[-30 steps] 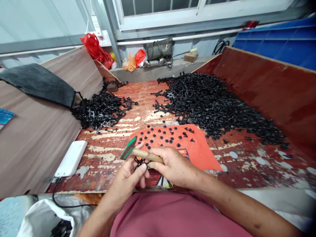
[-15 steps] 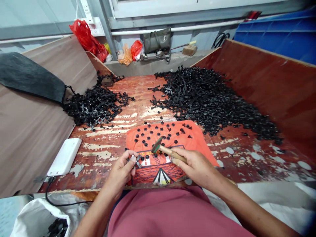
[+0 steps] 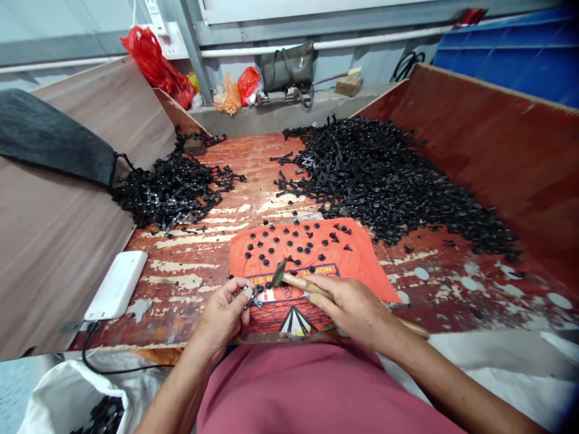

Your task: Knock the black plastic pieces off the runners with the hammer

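Observation:
My right hand (image 3: 346, 301) is wrapped round the wooden handle of a hammer (image 3: 312, 286). The hammer's dark, greenish head (image 3: 279, 272) is over the orange cloth, just right of my left hand (image 3: 230, 307). My left finger and thumb pinch a small metal linkage piece (image 3: 254, 296) at the cloth's left edge; part of it is hidden by the fingers. On the orange cloth (image 3: 357, 265) stand many small black round-based studs (image 3: 266, 263), mostly in loose rows beyond the hammer. A few lie on their sides at the far right of the cloth.
A large heap of black parts (image 3: 375, 169) covers the back right of the table, against a wooden side board (image 3: 497, 138). Linked black pieces (image 3: 167, 193) pile up at the left. A white power bank (image 3: 116, 286) with a cable lies at front left, above a white sack (image 3: 49, 392).
The hammer head has shifted left and a little down, closer to my left hand. My left hand keeps its pinch on the linkage piece. The camera view has moved slightly.

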### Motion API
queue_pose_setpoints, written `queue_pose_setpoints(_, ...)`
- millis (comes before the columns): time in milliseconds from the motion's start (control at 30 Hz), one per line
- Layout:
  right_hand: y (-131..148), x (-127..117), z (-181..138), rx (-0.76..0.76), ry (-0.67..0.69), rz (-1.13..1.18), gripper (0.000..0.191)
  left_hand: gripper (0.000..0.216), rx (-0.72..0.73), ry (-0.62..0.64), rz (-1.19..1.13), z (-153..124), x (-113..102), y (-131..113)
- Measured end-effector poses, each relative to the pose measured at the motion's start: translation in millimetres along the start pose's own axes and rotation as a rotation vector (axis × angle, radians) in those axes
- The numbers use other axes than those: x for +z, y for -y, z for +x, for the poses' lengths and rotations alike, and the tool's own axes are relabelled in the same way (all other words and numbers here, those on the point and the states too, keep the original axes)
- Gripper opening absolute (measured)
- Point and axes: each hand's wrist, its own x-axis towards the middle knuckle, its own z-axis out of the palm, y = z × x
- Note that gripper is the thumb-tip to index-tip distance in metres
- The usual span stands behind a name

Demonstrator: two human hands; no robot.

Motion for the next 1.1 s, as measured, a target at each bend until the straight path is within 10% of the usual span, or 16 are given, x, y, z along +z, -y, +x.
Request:
queue_pose_setpoints(300, 26.4, -1.5, -4.2, -0.247, -0.208, -0.133, 0.049, 0.048, 0.038, -0.047, 0.04, -2.8, 3.1, -0.7)
queue_pose_setpoints(667, 25.8, 18.6, -1.5, -0.197, -0.116, -0.408, 0.05, 0.04, 0.053, -0.067, 0.103, 1.4, 2.1, 10.7)
queue_pose_setpoints(833, 23.8, 21.8, 4.0, -0.127, -0.01, -0.482, 0.056, 0.04, 0.175, -0.06, 0.639, -18.3, -6.1, -13.5)
queue_pose_setpoints(1000, 22.2, 20.0, 6.8, -0.128, -0.003, -0.438, 0.053, 0.034, 0.478, -0.45, 1.481, -46.8, -9.5, -49.3)
queue_pose_setpoints(1100, 21.3, 20.9, 6.8, -0.123, -0.015, -0.431, 0.052, 0.031, 0.712, -0.274, 1.465, -37.5, -5.6, -46.8)
